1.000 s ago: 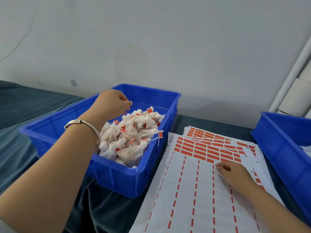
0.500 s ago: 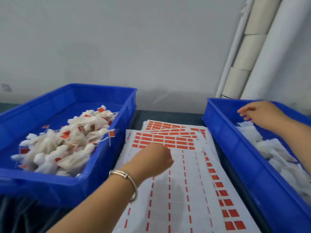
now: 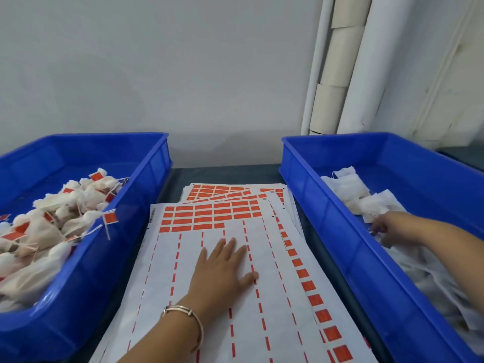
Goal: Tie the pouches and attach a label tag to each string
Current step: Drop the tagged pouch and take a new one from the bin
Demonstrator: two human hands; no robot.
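the left hand [image 3: 222,271] lay flat, fingers straight, on the top label sheet [image 3: 209,258]. left of it, tied, tagged pouches [image 3: 47,231] filled a blue tray [image 3: 110,258]. the right hand [image 3: 390,229] reached among untied pouches [image 3: 351,187] in the right tray [image 3: 340,231]; its grasp could not be told.

Left hand [image 3: 222,273]: a second ago at the tied pouches in the left blue plastic bin [image 3: 125,231]; now lies flat, fingers spread, on the white sheet of orange label stickers [image 3: 199,221].
Right hand [image 3: 387,229]: has left that sheet and reached into the right blue plastic bin [image 3: 327,205], fingers curled among the loose white cloth pouches [image 3: 351,189].
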